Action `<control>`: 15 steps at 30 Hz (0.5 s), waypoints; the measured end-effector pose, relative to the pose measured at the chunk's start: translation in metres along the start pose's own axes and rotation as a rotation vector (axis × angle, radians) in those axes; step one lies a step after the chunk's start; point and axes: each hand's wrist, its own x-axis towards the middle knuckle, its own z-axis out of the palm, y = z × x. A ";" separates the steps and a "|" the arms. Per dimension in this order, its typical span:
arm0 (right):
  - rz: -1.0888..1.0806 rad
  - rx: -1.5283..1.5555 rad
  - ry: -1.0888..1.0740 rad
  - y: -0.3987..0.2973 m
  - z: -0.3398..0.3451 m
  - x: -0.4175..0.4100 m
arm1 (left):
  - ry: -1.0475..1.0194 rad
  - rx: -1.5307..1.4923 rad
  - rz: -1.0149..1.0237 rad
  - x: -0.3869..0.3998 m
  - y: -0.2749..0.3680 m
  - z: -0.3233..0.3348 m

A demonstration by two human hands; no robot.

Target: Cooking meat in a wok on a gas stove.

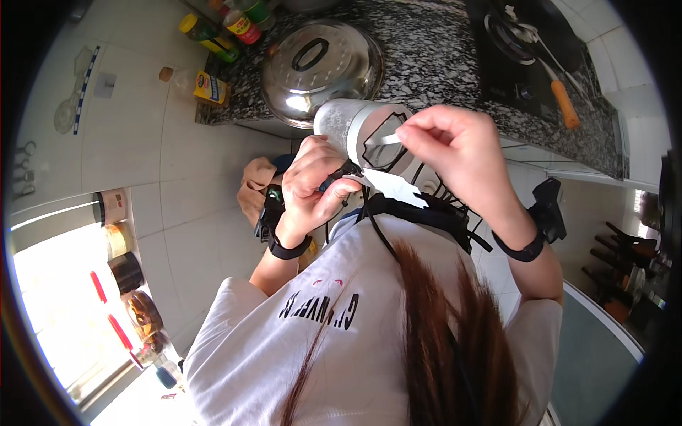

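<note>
My left hand point(311, 183) grips a translucent cylindrical canister point(335, 128) from its near left side, by the rim. The canister is tilted, and its pale round mouth with a dark inner outline faces me. Between the thumb and fingers of my right hand point(458, 154) is the handle of a small white spoon point(388, 139). The spoon's other end lies within the canister's mouth, where its tip is hard to make out. Below the rim, beside my left thumb, a white flat piece point(397, 187) shows; whether it joins the canister I cannot tell.
On the granite counter point(426, 69) stand a domed steel lid point(330, 69), a yellow-capped bottle point(210, 37) and a bottle with a cork-like stopper point(205, 88). A cooktop point(525, 96) at right carries utensils, one with an orange handle point(565, 104). Jars point(120, 239) line the left sill.
</note>
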 end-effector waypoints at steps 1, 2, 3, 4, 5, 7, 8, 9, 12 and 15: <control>0.003 0.064 0.010 0.000 -0.005 0.000 | -0.002 0.000 0.000 -0.001 -0.001 0.000; 0.031 0.081 0.026 0.002 -0.010 0.001 | -0.002 0.014 -0.001 -0.001 -0.003 0.000; 0.058 0.098 0.045 0.004 -0.014 0.000 | -0.004 0.026 0.000 -0.002 -0.005 0.001; 0.059 0.098 0.050 0.003 -0.018 -0.001 | -0.007 0.024 0.002 -0.003 -0.007 0.001; 0.110 0.123 0.063 0.000 -0.021 -0.002 | 0.000 0.016 -0.003 -0.004 -0.009 0.002; 0.162 0.149 0.079 0.001 -0.027 -0.004 | 0.006 0.006 -0.006 -0.004 -0.010 0.004; 0.151 0.160 0.088 0.003 -0.030 -0.006 | 0.010 0.007 -0.010 -0.004 -0.010 0.006; 0.139 0.170 0.096 0.004 -0.033 -0.007 | 0.014 0.008 -0.015 -0.003 -0.010 0.007; 0.214 0.178 0.103 0.004 -0.041 -0.010 | 0.015 -0.009 -0.012 -0.003 -0.013 0.010; 0.202 0.217 0.124 0.013 -0.041 -0.011 | 0.002 -0.006 -0.037 -0.001 -0.012 0.013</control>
